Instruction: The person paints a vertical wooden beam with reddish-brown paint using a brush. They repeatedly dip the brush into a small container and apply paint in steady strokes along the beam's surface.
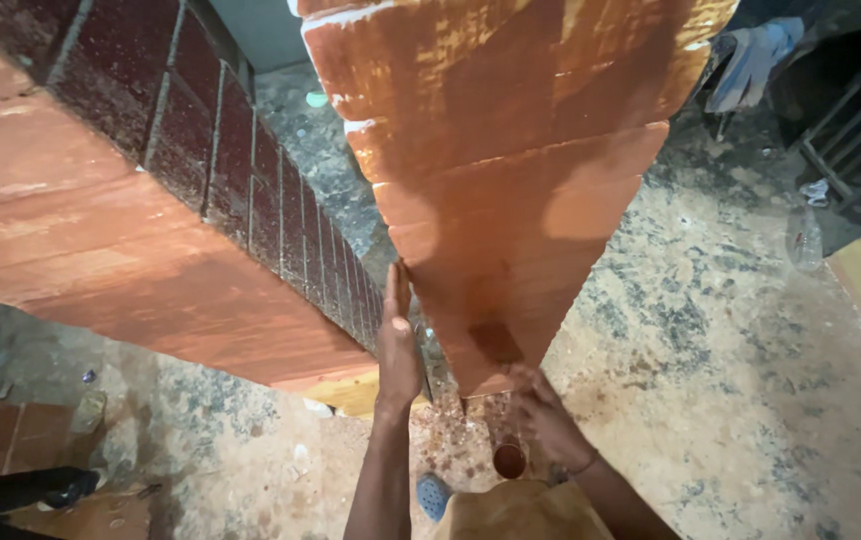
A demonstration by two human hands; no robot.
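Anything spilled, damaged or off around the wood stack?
Yes. Reddish-brown drips and spatter stain the floor below the stained wood stack's lower end, around a small round cup. The stain on the stack looks streaky, with pale bare edges near the top. Left hand lies flat against its side.

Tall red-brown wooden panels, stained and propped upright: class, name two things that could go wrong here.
1. The left hand alone presses flat on the edge of the tall red-brown wooden panels; they might tip.
2. A small round brown pot sits on the speckled stone floor beneath the right hand; it could be knocked over.
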